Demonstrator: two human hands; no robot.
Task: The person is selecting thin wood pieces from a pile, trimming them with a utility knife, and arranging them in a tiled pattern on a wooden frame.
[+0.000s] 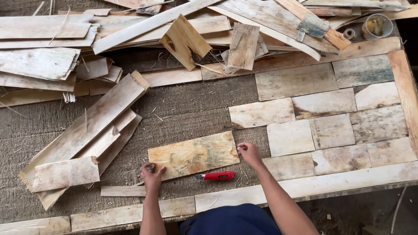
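We are positioning a wood veneer sheet [193, 155] on the tabletop [191, 109], left hand [152, 174] pressing its lower left corner, right hand [249, 152] pinching its right edge. It seems next to need aligning against the laid veneer patchwork [331, 117]; a red utility knife [216, 176] is lying just below.

I see a red utility knife [216, 176] lying on the grey mat [191, 109], a patchwork of fitted veneer pieces [331, 122] to the right, loose veneer strips [82, 139] stacked at left, and a small tape roll [349, 33] up top
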